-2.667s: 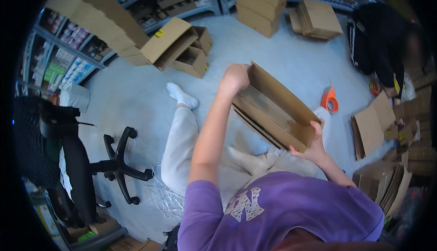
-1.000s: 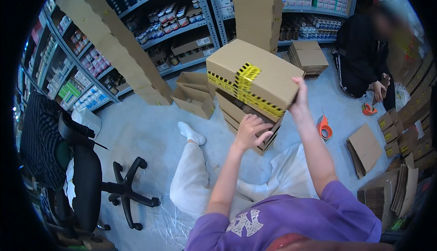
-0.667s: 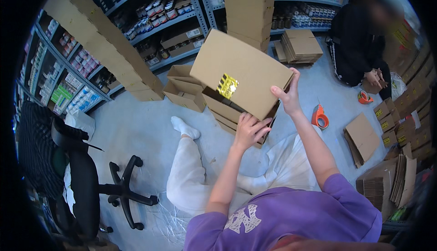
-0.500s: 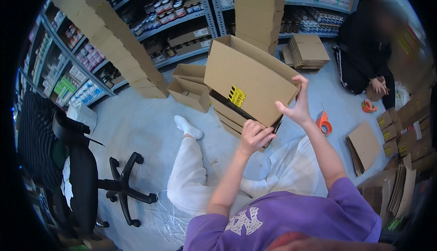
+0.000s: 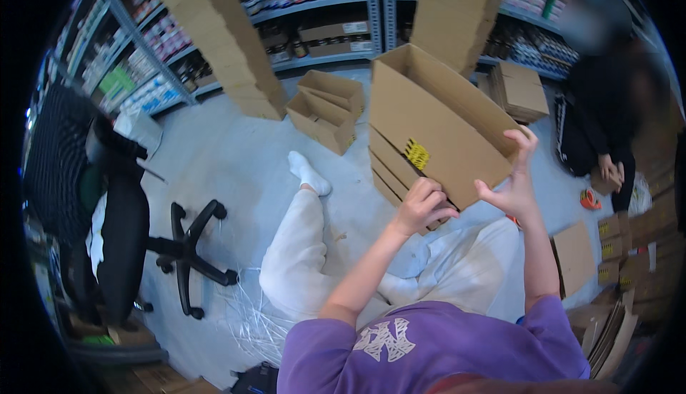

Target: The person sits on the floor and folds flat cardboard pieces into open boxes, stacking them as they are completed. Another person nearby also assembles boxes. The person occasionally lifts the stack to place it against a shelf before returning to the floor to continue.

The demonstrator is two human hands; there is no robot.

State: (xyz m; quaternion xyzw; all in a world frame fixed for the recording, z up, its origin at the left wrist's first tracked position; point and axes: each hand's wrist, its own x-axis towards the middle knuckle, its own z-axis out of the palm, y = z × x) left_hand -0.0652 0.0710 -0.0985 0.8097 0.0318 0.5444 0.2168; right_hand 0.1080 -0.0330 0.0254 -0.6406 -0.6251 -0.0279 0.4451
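An open-topped cardboard box is tilted in front of me, above my bent leg. A yellow and black label sticks to its side. My right hand grips the box's right end, thumb on the side panel and fingers over the upper rim. Along the lower edge, the curled fingers of my left hand press at the corner by a dark gap; what lies under the fingertips is hidden. More cardboard shows directly below the box.
Two small open boxes stand beyond my foot. Tall carton stacks rise before stocked shelves. A person in black kneels at right, hands on a small carton, near an orange tape dispenser. An office chair stands left, by loose white straps.
My view has shifted, and the box's open top shows more widely. Both hands stay on the box in much the same grip. The other person's hands now hold a small carton higher up.
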